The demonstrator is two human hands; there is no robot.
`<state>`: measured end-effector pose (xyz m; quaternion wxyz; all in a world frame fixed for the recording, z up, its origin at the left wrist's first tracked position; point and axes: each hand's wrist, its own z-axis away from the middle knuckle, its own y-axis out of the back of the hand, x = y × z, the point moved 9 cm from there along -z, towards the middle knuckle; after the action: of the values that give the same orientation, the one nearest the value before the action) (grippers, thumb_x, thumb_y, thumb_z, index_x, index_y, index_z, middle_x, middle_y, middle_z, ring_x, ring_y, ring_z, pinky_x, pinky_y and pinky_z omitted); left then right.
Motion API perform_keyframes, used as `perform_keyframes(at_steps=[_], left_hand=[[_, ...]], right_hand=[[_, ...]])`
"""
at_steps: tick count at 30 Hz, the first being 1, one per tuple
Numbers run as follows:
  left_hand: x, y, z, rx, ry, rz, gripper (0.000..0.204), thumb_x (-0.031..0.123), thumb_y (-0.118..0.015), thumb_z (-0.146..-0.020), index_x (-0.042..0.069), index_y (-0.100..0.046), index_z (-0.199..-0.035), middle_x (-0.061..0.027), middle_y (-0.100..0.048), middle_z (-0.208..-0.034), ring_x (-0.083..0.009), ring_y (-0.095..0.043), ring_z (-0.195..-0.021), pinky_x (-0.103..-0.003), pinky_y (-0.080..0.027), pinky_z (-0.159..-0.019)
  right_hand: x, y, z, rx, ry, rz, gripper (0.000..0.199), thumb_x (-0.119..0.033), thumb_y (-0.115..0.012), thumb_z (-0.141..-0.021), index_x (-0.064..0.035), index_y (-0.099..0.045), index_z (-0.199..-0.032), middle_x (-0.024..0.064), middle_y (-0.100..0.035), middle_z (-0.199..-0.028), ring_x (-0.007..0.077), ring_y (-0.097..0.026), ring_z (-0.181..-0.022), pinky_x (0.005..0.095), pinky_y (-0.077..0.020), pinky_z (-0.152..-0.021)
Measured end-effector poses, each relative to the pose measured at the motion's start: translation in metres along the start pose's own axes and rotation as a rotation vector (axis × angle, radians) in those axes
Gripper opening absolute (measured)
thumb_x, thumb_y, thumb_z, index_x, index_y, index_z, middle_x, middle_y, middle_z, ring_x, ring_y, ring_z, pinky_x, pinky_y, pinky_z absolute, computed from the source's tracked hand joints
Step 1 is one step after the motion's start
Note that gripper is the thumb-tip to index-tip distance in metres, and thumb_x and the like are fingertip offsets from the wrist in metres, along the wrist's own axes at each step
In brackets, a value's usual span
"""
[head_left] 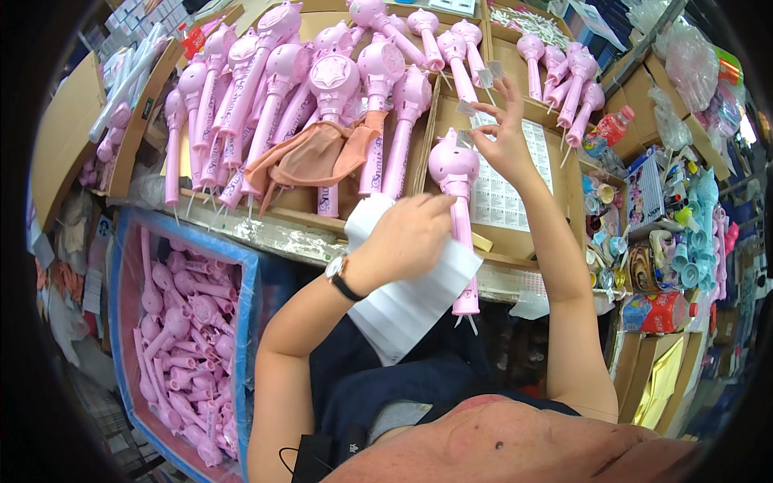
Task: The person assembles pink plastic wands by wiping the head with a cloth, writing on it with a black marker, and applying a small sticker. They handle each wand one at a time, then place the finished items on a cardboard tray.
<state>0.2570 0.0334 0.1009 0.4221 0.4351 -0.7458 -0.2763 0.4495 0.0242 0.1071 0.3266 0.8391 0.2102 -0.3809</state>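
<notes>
My left hand (pixel 411 239), with a watch (pixel 336 267) on its wrist, is closed on a white paper sheet (pixel 403 314) that hangs below it over my lap. Its fingertips come close to the handle of a pink toy wand (pixel 454 171), which lies with its round head away from me and two white wires at the near end. My right hand (pixel 509 137) is raised beyond the wand's head. Thumb and forefinger pinch a small clear sticker (pixel 465 138), and more small clear pieces (pixel 485 78) cling to the other fingertips.
Many pink wands (pixel 334 80) stand in a cardboard tray behind, with an orange cloth (pixel 314 157) draped over some. A blue-rimmed bin (pixel 254 322) of pink parts is at lower left. A printed label sheet (pixel 511 181) lies right of the wand. Bottles (pixel 656 312) and small pots crowd the right.
</notes>
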Motion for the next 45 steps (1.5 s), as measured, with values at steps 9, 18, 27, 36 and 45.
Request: perform_keyframes(at_steps=[9,18,27,36,45], left_hand=[[-0.035,-0.051,-0.044,-0.055,0.070,-0.049,0.010,0.003,-0.058,-0.067,-0.006,-0.063,-0.070,-0.0199,-0.052,-0.133,-0.0503,-0.046,-0.115,-0.052,-0.043,-0.095],[-0.018,-0.051,-0.027,-0.014,0.049,-0.061,0.012,0.004,-0.060,-0.066,-0.007,-0.060,-0.069,-0.0212,-0.048,-0.136,-0.0526,-0.045,-0.116,-0.055,-0.037,-0.102],[-0.018,-0.050,-0.026,-0.009,0.054,-0.058,0.014,0.005,-0.060,-0.065,-0.008,-0.060,-0.070,-0.0223,-0.047,-0.137,-0.0522,-0.044,-0.118,-0.058,-0.034,-0.103],[-0.019,-0.049,-0.027,0.004,0.051,-0.048,0.013,0.005,-0.060,-0.066,-0.007,-0.060,-0.069,-0.0216,-0.047,-0.136,-0.0518,-0.044,-0.118,-0.059,-0.034,-0.103],[-0.018,-0.048,-0.027,0.003,0.051,-0.061,0.013,0.005,-0.060,-0.066,-0.008,-0.061,-0.070,-0.0216,-0.048,-0.136,-0.0516,-0.044,-0.118,-0.059,-0.033,-0.103]], right_hand=[[0.011,0.015,0.007,0.106,-0.077,-0.044,0.099,0.013,-0.062,-0.076,-0.0145,-0.002,-0.150,0.0194,-0.021,-0.149,0.0263,-0.053,-0.119,0.0271,-0.0545,-0.077],[0.013,-0.003,0.012,-0.140,-0.184,-0.030,0.098,0.012,-0.061,-0.075,-0.0124,-0.003,-0.151,0.0188,-0.023,-0.149,0.0247,-0.054,-0.115,0.0257,-0.0539,-0.074],[0.009,-0.011,0.013,-0.176,-0.192,-0.027,0.092,0.008,-0.061,-0.078,-0.0108,-0.007,-0.150,0.0207,-0.024,-0.148,0.0264,-0.055,-0.114,0.0304,-0.0545,-0.078],[0.013,-0.012,0.013,-0.161,-0.165,0.001,0.096,0.014,-0.061,-0.077,-0.0106,-0.004,-0.151,0.0198,-0.024,-0.149,0.0237,-0.056,-0.113,0.0240,-0.0544,-0.072],[0.013,-0.009,0.014,-0.164,-0.223,-0.031,0.094,0.009,-0.062,-0.077,-0.0123,-0.007,-0.150,0.0203,-0.024,-0.148,0.0258,-0.055,-0.113,0.0296,-0.0544,-0.077]])
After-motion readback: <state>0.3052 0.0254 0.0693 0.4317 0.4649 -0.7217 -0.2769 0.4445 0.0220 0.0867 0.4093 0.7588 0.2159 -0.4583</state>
